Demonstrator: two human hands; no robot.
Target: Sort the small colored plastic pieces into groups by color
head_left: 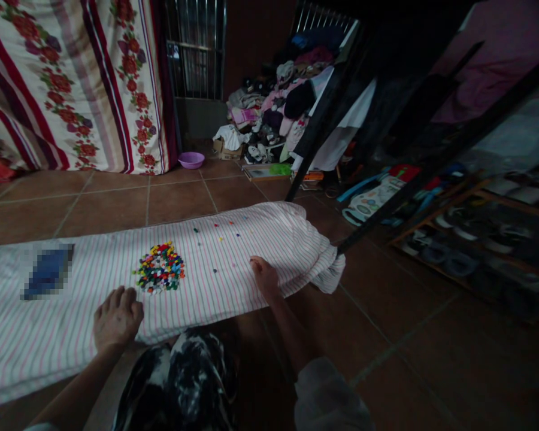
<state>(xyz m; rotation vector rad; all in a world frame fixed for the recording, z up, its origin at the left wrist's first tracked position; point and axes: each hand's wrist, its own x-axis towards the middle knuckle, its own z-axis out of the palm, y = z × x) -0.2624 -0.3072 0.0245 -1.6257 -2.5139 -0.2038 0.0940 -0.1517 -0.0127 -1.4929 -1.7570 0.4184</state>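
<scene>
On the striped cloth (278, 236): pale fabric, thin pink and grey-green lines, laid lengthwise across the front; right end bunched and drooping, left end out of view.
Bead pile (161, 267): small pieces, many colours (red, yellow, green, blue, orange, white), heaped between the cloth's near and far edges.
Loose beads (221, 239): scattered singly to the right of the pile, most toward the far edge; yellow, red, orange, blue and green among them.
Left hand (117, 320): back up, near the cloth's near edge, just beside the pile's near left side; fingers bent downward. Cannot tell whether they grip anything; undersides hidden.
Right hand (265, 276): toward the right end, near the near edge, well apart from the pile; fingers curled inward. Cannot tell whether a bead is pinched there.
Blue item (49, 272): toward the left end, blurred into blocks; kind unclear.
Patterned trousers (197, 377): black and white, at the near edge.
Tiled floor (112, 203): brown, pale joints; purple basin (191, 159) beside the flowered curtain (63, 90).
Clothes heap (282, 108): beyond the far edge, near barred windows.
Shoe rack (476, 194): off the right end, dim.
</scene>
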